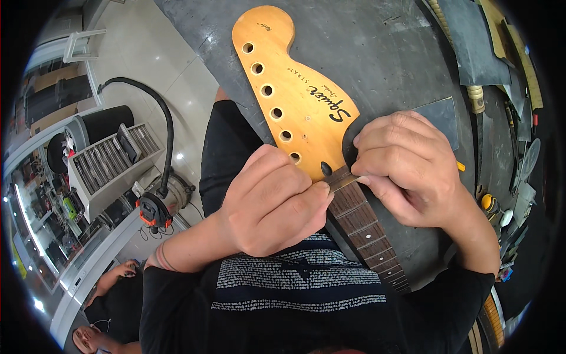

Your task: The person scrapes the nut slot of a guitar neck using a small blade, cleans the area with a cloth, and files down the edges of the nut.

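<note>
An electric guitar neck [358, 224] lies diagonally, its amber headstock [277, 56] pointing away from me with several open tuner holes. Dark lettering marks the headstock, and a dark oval opening [325, 169] sits near its base. Where headstock and fretboard meet, a thin narrow strip [343, 182] spans the neck crosswise. My left hand [274, 203] pinches one end between thumb and fingers. The other end is in the pinch of my right hand [407, 168], its fingers curled beside the headstock. I cannot tell whether the strip is a file or abrasive.
The grey worktop [377, 53] carries a dark flat sheet [439, 121] beyond my right hand. Hand tools [489, 203] and a wooden-handled tool [475, 100] line the right side. To the left stand a vacuum cleaner [165, 200] with a black hose and a slotted rack [112, 162]. Another person [115, 301] is at lower left.
</note>
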A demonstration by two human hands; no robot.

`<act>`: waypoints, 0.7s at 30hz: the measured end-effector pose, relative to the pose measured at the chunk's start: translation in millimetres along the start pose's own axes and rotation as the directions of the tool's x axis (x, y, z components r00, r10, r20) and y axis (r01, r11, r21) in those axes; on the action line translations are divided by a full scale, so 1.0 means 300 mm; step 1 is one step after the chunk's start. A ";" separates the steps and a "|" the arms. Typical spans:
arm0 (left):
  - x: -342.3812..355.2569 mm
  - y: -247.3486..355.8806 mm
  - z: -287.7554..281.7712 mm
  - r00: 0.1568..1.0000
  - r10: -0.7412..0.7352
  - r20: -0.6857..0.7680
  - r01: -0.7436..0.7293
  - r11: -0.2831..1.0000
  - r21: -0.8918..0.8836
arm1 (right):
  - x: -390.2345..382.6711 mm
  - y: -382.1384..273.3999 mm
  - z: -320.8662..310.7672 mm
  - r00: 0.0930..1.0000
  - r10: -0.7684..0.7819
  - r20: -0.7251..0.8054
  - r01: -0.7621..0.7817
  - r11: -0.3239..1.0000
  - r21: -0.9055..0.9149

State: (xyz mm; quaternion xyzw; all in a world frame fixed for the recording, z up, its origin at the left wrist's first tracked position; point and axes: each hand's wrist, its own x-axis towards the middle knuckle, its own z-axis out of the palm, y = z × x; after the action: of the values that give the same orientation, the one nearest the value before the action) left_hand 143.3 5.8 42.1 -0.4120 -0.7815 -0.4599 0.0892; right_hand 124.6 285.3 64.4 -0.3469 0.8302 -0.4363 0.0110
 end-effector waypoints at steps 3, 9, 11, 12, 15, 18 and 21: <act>0.002 -0.002 0.003 1.000 0.000 -0.009 0.000 1.000 0.008 | 0.003 -0.001 0.002 1.000 0.003 -0.009 -0.003 1.000 -0.016; 0.008 -0.007 0.005 0.999 -0.019 -0.042 0.019 1.000 0.003 | 0.003 -0.001 0.008 1.000 0.019 -0.025 -0.020 0.999 -0.032; 0.010 -0.006 -0.001 0.999 -0.024 -0.030 0.023 1.000 -0.011 | 0.003 -0.002 0.010 0.999 0.023 -0.031 -0.024 0.999 -0.029; 0.008 -0.009 0.002 0.999 -0.014 -0.044 0.013 1.000 -0.011 | 0.005 -0.004 0.012 0.999 0.027 -0.038 -0.028 0.999 -0.027; 0.001 -0.013 0.011 0.998 0.007 -0.062 -0.008 1.000 -0.009 | 0.014 -0.009 0.016 0.999 0.020 -0.050 -0.021 1.000 -0.012; -0.002 -0.009 0.008 0.999 0.019 -0.045 -0.019 1.000 -0.005 | 0.011 -0.002 0.007 1.000 -0.023 -0.004 0.023 1.000 -0.005; -0.009 -0.010 0.012 0.998 0.037 -0.046 -0.037 0.999 0.006 | 0.011 -0.002 0.003 0.999 -0.026 0.019 0.026 1.000 -0.013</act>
State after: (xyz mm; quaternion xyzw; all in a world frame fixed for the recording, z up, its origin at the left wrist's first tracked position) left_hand 143.7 6.5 36.6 -0.4154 -0.7726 -0.4658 0.1169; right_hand 122.8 282.7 65.1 -0.3618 0.8283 -0.4276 0.0107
